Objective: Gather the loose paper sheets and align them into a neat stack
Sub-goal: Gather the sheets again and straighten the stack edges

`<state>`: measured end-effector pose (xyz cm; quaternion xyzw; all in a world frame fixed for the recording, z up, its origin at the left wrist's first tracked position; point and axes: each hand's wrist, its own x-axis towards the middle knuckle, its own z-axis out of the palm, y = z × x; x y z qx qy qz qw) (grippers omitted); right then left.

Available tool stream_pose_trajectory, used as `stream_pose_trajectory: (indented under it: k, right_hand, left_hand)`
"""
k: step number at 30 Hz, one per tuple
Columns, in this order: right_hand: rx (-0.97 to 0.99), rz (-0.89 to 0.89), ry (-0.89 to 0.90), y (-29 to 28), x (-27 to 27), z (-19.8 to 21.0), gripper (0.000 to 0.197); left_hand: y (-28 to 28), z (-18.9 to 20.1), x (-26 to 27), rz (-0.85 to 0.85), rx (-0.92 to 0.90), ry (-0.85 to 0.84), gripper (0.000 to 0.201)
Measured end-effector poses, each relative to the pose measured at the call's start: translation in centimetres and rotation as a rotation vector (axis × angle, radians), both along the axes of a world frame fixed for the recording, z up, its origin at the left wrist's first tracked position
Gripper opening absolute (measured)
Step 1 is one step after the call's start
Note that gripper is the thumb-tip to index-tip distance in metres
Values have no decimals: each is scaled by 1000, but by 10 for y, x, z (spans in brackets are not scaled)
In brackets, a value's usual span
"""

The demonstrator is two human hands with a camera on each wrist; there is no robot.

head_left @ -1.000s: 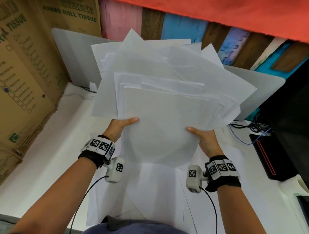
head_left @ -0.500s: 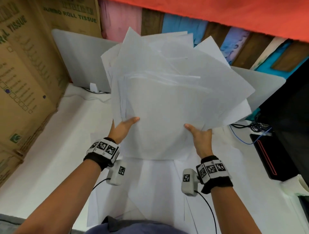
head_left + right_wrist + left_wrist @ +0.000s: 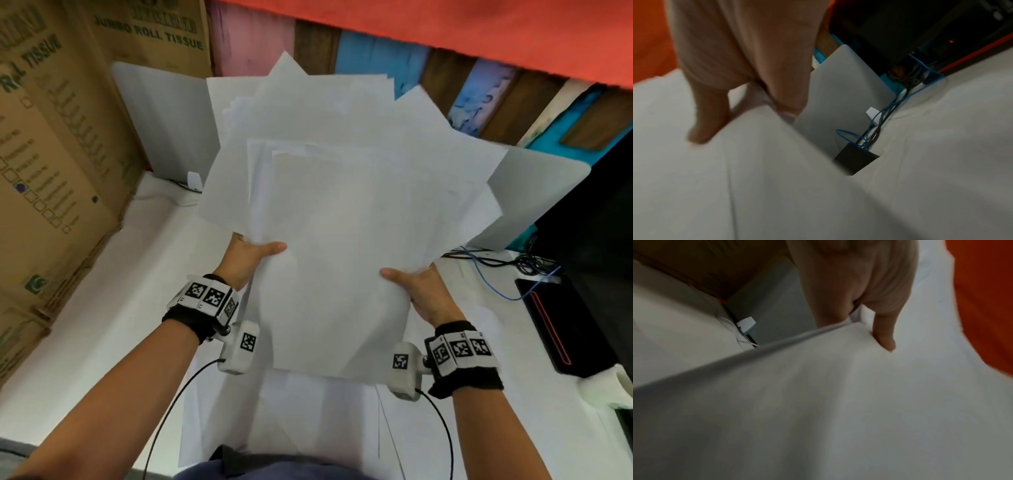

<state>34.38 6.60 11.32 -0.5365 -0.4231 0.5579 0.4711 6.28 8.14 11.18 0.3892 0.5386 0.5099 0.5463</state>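
Note:
A fanned bundle of white paper sheets (image 3: 342, 212) is held up in the air over the table, its edges uneven and corners sticking out at the top and right. My left hand (image 3: 251, 255) grips the bundle's left side, thumb on the front. My right hand (image 3: 416, 284) grips its right side the same way. The left wrist view shows my thumb (image 3: 885, 335) pressed on the paper sheets (image 3: 818, 402); the right wrist view shows my thumb (image 3: 705, 123) on the sheets (image 3: 735, 178). More sheets (image 3: 308, 421) lie flat on the white table (image 3: 102, 325) below.
Cardboard boxes (image 3: 51, 154) stand along the left. Two grey panels (image 3: 164, 123) lean at the back. A black device (image 3: 561, 318) with a red stripe and a tangle of blue cables (image 3: 507, 263) sit on the right. An orange cloth (image 3: 445, 24) hangs overhead.
The bundle dropped lower again after rising half a second ago, and both hands came back toward me with it. Both grips are the same.

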Motion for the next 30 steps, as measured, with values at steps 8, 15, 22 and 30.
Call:
stream_pose_trajectory:
  k: [8, 15, 22, 30]
  right_hand:
    - [95, -207, -129, 7, -14, 6, 45]
    - [152, -252, -41, 9, -6, 6, 54]
    - [87, -127, 29, 8, -9, -17, 56]
    - [190, -112, 352, 12, 3, -13, 57]
  left_hand:
    - [4, -10, 6, 77, -38, 199, 30]
    - [0, 1, 4, 39, 41, 69, 13]
    - [-2, -20, 4, 19, -77, 38, 14]
    - [4, -10, -5, -9, -26, -125, 22]
